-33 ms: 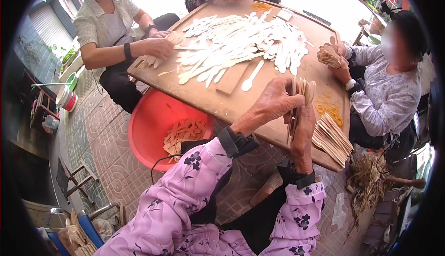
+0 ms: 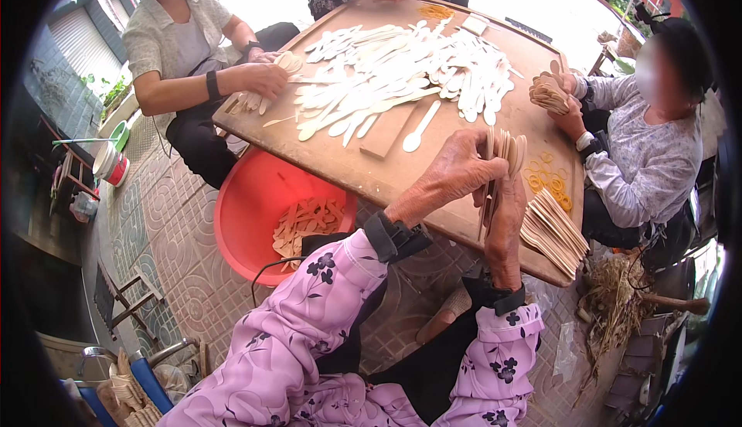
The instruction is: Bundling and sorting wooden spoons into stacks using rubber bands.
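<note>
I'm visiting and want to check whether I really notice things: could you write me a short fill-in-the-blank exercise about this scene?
1. The left hand and the right hand together hold a bunch of spoons made of ____.
2. The big round basin beside the near edge of the table is coloured ____.
3. The loose rubber bands on the table, near the right hand, are coloured ____.

Missing words: wood; red; yellow.

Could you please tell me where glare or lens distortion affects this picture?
Head view: glare bleaches the heaped wooden spoons and the ground behind; head view: fisheye distortion tilts the shuttered building at left; head view: the red basin keeps its colour.
</note>
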A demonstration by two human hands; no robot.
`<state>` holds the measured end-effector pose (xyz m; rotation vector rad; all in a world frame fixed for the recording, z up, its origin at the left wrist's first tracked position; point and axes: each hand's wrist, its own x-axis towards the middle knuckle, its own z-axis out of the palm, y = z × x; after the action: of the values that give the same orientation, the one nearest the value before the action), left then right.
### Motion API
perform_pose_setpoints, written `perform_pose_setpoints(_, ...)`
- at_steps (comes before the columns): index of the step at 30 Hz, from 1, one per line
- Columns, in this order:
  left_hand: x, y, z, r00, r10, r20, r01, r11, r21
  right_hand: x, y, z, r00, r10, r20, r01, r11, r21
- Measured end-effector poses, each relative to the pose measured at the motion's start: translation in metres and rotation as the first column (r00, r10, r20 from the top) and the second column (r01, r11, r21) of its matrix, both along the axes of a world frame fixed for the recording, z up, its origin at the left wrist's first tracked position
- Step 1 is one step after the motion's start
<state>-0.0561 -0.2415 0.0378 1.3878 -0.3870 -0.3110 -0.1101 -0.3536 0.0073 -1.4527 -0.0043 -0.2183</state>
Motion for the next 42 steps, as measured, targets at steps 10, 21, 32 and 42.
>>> perform_pose_setpoints(10, 0.001, 0.001, -0.001, 0.999, -0.047, 0.007, 0.047, 0.999, -0.001, -0.001, -0.005, 0.004, 0.998, 0.062, 0.026, -0.061, 0.997, -0.050)
perform_pose_setpoints(21, -0.001, 0.008, 0.004, 0.998, -0.051, 0.033, 0.047, 0.992, 0.116, -0.003, -0.007, 0.000, 0.984, 0.180, -0.007, -0.180, 0.983, 0.036)
perform_pose_setpoints(32, 0.006, 0.008, -0.008, 0.990, -0.045, 0.132, 0.017, 0.979, 0.203, -0.001, -0.011, 0.003, 0.968, 0.236, -0.087, -0.238, 0.971, -0.018)
perform_pose_setpoints(42, 0.000, 0.000, -0.002, 0.980, -0.094, 0.175, 0.043, 0.960, 0.275, -0.007, -0.030, -0.008, 0.977, 0.198, -0.084, -0.211, 0.961, -0.179)
